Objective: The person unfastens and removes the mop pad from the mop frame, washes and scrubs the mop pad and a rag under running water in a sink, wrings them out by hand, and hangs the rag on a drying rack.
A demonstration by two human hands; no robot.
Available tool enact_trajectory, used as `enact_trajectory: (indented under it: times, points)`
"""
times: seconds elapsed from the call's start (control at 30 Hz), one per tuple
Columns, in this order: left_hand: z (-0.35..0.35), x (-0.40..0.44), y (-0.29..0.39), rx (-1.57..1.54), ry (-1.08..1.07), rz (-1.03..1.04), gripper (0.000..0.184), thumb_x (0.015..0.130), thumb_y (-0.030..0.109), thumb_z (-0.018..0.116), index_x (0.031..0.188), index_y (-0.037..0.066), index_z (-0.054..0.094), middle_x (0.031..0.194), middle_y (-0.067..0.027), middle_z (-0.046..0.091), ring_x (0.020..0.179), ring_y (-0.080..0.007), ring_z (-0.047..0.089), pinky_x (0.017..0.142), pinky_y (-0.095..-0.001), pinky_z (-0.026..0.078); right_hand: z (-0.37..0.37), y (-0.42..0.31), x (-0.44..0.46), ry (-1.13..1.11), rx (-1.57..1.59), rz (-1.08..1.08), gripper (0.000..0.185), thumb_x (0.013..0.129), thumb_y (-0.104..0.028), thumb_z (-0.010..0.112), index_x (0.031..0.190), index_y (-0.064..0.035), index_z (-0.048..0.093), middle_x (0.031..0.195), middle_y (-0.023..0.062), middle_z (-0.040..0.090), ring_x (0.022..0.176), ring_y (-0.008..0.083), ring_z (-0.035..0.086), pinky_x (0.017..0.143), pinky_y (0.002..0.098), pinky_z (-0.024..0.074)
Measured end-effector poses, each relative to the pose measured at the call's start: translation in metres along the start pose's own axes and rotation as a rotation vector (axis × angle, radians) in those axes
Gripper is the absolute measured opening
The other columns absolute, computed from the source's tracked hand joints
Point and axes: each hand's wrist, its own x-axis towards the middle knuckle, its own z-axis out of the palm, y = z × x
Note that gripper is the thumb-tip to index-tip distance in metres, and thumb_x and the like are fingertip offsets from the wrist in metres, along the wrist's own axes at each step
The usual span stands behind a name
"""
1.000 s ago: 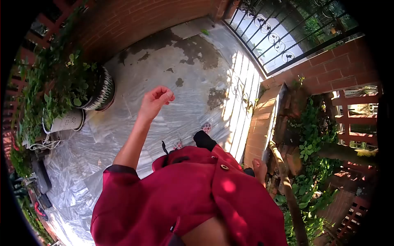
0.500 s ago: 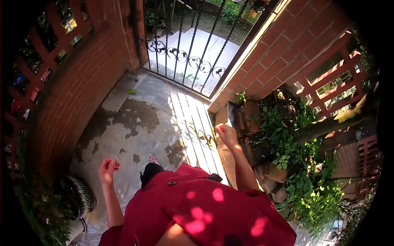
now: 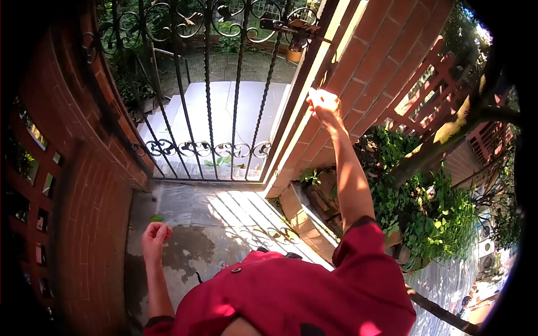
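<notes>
My right hand (image 3: 325, 106) is raised in front of the brick pillar, with its fingers pinched together. Whatever is in them, if anything, is too small to make out. Above and slightly left of it, a brass-coloured padlock (image 3: 294, 54) hangs at the latch (image 3: 288, 25) of the black iron gate (image 3: 207, 78). The hand looks apart from both. Low on the left, my left hand (image 3: 156, 241) is curled closed over the paved floor, and nothing shows in it. The gate stands closed, its bars partly scrolled and twisted.
Brick walls (image 3: 95, 224) rise on the left, and a brick pillar (image 3: 364, 67) stands right of the gate. Leafy plants (image 3: 431, 224) and a slanting tree trunk (image 3: 437, 145) are on the right. Pale paving (image 3: 224, 106) and steps lie beyond the bars.
The view has tilted up and come closer to the gate, bringing the padlock into sight. My right arm has stretched forward and up. My left hand stays low and curled.
</notes>
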Motion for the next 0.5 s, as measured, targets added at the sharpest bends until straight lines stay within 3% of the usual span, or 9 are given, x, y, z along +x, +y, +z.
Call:
enact_trajectory:
  times: [0.03,0.1,0.17,0.23,0.3,0.33,0.5]
  points:
    - [0.007,0.018,0.008,-0.002,-0.041,0.021,0.010,0.088,0.013,0.057,0.084,0.005,0.058,0.077,-0.0021,0.062,0.070,-0.0084,0.057,0.064,-0.0221,0.045,0.004,0.001,0.020,0.011,-0.003,-0.039,0.035,0.087,-0.036,0.055,0.072,-0.0049,0.063,0.059,0.0034,0.060,0.055,0.0105,0.058,0.052,0.0262,0.0453]
    - [0.026,0.046,0.025,-0.006,-0.091,0.033,0.010,0.088,0.012,0.056,0.084,0.004,0.058,0.077,-0.0025,0.062,0.071,-0.0081,0.057,0.065,-0.0223,0.045,0.015,0.006,0.063,0.020,-0.054,0.117,0.034,0.087,-0.035,0.056,0.073,-0.0049,0.063,0.058,0.0026,0.060,0.053,0.0102,0.058,0.049,0.0257,0.0466]
    - [0.043,0.069,0.036,-0.024,-0.133,0.060,0.010,0.088,0.011,0.055,0.083,0.003,0.059,0.077,-0.0029,0.062,0.071,-0.0082,0.056,0.065,-0.0225,0.045,0.023,0.005,0.096,0.026,0.002,0.142,0.032,0.087,-0.033,0.056,0.072,-0.0055,0.063,0.057,0.0030,0.060,0.048,0.0108,0.056,0.046,0.0261,0.0453]
    - [0.056,0.086,0.043,-0.014,-0.157,0.083,0.011,0.088,0.012,0.056,0.083,0.003,0.059,0.077,-0.0036,0.062,0.071,-0.0084,0.056,0.065,-0.0232,0.046,0.032,0.010,0.127,0.029,0.049,0.086,0.031,0.088,-0.032,0.056,0.081,-0.0025,0.062,0.063,0.0044,0.059,0.051,0.0088,0.054,0.045,0.0232,0.0443]
    - [0.066,0.112,0.044,-0.011,-0.195,0.119,0.012,0.087,0.013,0.057,0.083,0.002,0.059,0.077,-0.0038,0.062,0.071,-0.0087,0.056,0.064,-0.0235,0.046,0.045,0.020,0.160,0.063,0.032,-0.008,0.038,0.087,-0.037,0.055,0.067,-0.0050,0.059,0.052,0.0050,0.056,0.047,0.0155,0.055,0.049,0.0316,0.0426]
    - [0.072,0.124,0.049,0.041,-0.169,0.046,0.012,0.087,0.014,0.057,0.083,0.002,0.059,0.077,-0.0043,0.062,0.071,-0.0093,0.057,0.064,-0.0237,0.046,0.050,0.021,0.171,0.054,0.026,-0.044,0.040,0.086,-0.039,0.055,0.067,-0.0043,0.058,0.052,0.0070,0.055,0.048,0.0178,0.054,0.053,0.0328,0.0433]
    - [0.101,0.185,0.061,0.008,-0.228,0.115,0.012,0.086,0.013,0.057,0.082,0.001,0.059,0.077,-0.0058,0.063,0.070,-0.0109,0.058,0.065,-0.0246,0.047,0.083,-0.001,0.196,0.119,0.013,-0.196,0.041,0.081,-0.045,0.062,0.071,-0.0054,0.057,0.060,0.0094,0.058,0.055,0.0210,0.057,0.054,0.0349,0.0439]
